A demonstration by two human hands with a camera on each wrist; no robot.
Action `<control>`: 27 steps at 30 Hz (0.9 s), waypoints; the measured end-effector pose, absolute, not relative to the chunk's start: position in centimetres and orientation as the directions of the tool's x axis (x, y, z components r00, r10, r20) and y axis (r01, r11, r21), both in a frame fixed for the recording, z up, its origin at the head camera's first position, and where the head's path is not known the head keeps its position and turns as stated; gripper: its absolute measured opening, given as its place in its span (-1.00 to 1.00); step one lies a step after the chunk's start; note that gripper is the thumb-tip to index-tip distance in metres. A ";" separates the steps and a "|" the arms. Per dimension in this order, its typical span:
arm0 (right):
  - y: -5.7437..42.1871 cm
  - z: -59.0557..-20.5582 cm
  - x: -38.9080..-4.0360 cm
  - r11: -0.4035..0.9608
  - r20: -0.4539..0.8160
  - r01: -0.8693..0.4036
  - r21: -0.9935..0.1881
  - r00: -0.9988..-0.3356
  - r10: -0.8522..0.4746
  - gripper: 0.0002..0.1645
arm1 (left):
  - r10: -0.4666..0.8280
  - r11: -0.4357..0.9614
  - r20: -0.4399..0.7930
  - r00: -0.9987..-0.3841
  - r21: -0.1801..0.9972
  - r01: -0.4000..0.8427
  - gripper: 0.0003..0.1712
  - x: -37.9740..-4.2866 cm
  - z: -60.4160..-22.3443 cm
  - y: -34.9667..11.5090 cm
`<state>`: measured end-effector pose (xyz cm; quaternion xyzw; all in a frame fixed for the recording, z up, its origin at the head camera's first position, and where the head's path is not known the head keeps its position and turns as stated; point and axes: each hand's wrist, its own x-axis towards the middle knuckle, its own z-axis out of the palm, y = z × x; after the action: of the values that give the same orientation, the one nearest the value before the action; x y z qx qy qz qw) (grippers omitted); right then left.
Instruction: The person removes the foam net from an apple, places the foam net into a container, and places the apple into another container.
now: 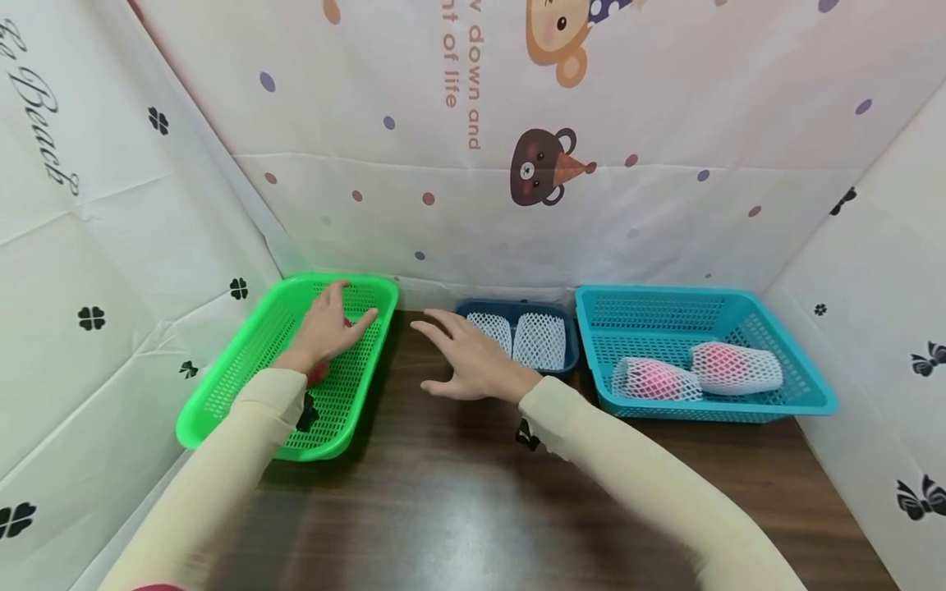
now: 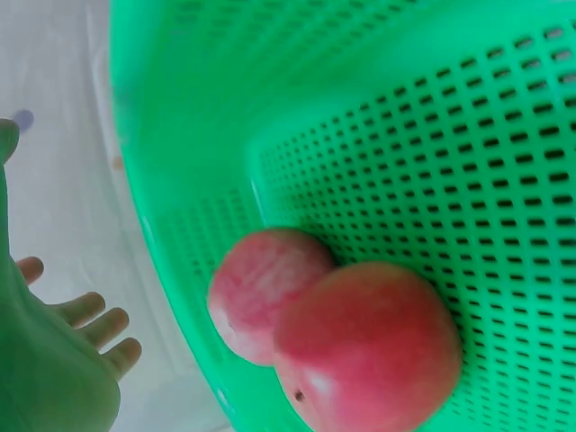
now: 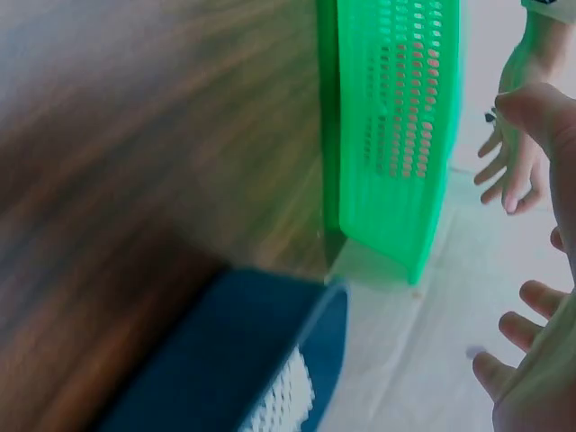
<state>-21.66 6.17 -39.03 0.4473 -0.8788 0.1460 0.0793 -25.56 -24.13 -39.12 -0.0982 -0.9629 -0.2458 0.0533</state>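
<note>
My left hand (image 1: 325, 328) hovers over the green basket (image 1: 194, 414), its fingers spread and holding nothing. Below it in the basket, the left wrist view shows two smooth pinkish-red round fruits touching each other, a nearer one (image 2: 369, 346) with a small dark spot and a farther one (image 2: 261, 292). In the head view the hand mostly covers them. My right hand (image 1: 473, 359) is held above the table, between the green basket and a small dark blue basket (image 1: 573, 353). Its fingers are parted, with nothing in them. White foam net sleeves (image 1: 539, 341) lie in that small basket.
At the right stands a teal basket (image 1: 709, 408) with two fruits in foam nets, a left one (image 1: 656, 380) and a right one (image 1: 737, 368). Printed cloth walls (image 1: 443, 222) enclose the dark wooden table (image 1: 443, 509) at the back and both sides.
</note>
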 end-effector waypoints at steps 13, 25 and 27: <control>11.7 -37.0 -22.5 0.619 0.269 -0.767 -0.167 -0.640 -0.720 0.08 | 0.221 0.822 0.208 -0.953 0.486 0.296 0.04 -25.3 -38.7 -20.3; 17.9 -36.4 -24.3 0.717 0.183 -0.670 -0.191 -0.742 -0.645 0.02 | 0.258 0.803 0.217 -0.941 0.494 0.334 0.03 -25.0 -37.4 -15.7; 18.8 -36.2 -24.5 0.729 0.182 -0.658 -0.187 -0.752 -0.633 0.02 | 0.269 0.801 0.215 -0.939 0.492 0.342 0.02 -24.7 -37.3 -14.9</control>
<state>-24.49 18.84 -36.22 0.3478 -0.9282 0.1208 0.0530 -24.75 -14.92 -37.30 -0.1614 -0.9465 -0.2713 0.0671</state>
